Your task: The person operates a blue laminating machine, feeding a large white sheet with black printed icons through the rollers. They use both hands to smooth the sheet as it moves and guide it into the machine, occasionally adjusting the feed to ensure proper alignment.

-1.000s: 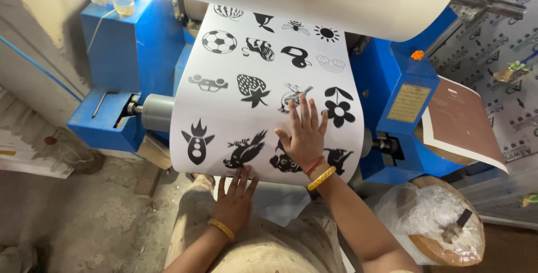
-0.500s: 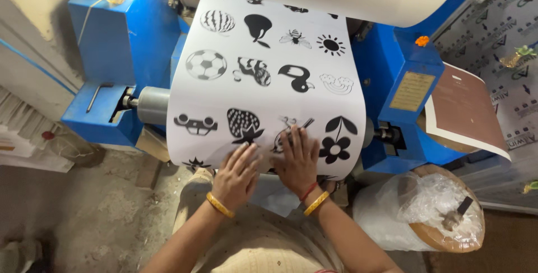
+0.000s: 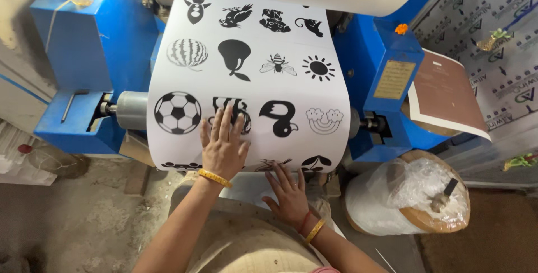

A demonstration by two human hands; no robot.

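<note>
Currently left hand (image 3: 224, 148) flat, fingers spread, on white printed sheet (image 3: 252, 82) over blue roller machine (image 3: 386, 82); right hand (image 3: 288, 192) flat at sheet's lower edge; neither gripping; most of sheet still on the roll.

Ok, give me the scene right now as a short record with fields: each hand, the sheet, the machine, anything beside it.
left hand: flat on the printed sheet, palm down, fingers spread over a black figure
right hand: flat on the sheet's lower edge, below the left hand
printed sheet: white, rows of black pictures, draped down over a roller
machine: blue, a housing on each side of the sheet
plastic-wrapped roll: on the floor, right of the machine
</note>
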